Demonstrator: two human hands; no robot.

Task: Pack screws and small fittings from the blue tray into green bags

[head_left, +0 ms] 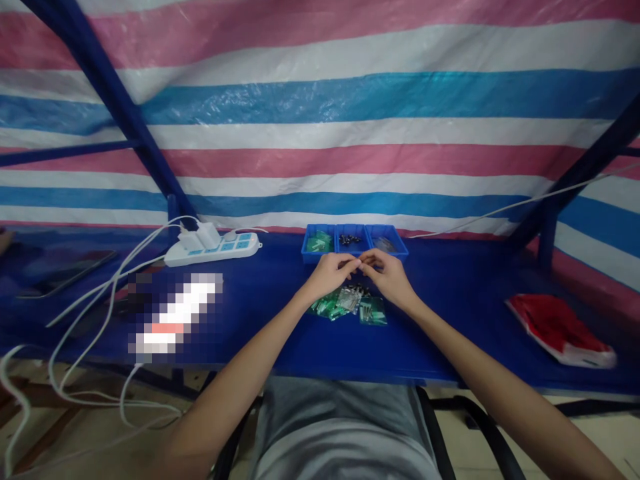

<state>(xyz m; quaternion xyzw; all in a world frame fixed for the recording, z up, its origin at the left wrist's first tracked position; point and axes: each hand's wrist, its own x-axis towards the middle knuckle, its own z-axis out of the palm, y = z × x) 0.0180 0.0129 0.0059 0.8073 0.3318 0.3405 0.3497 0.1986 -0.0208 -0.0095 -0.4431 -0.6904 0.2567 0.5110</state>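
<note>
Both hands, the left hand (330, 272) and the right hand (391, 275), meet above the desk (250, 333), thumbs and forefingers drawn together tip to tip; whether they pinch something small between them I cannot tell.

Just beside them at 6 o'clock, a loose heap lies on the desk: green packets (327, 307) on its left, a clear packet (349, 300) of small metal parts in the middle, and a squarish green packet (373, 312) with slim metal pieces on its right. Small dark and silvery parts show at the heap's far edge.

Just past the hands at 12 o'clock stands a blue tray (312, 258) with three compartments. The left one holds green packets, the middle one small dark and silvery parts, the right one clear, thin items too indistinct to name.

Well apart at 9 o'clock, a white power strip (215, 250) carries white plugs, with white cables (113, 283) looping toward 8 o'clock. Between 8 and 9 o'clock a bright object is pixelated beyond recognition. Between 3 and 4 o'clock a red and white packet (557, 327) lies flat. Behind the desk, from 10 to 2 o'clock, hangs a striped plastic sheet (350, 160) in red, white and blue.
</note>
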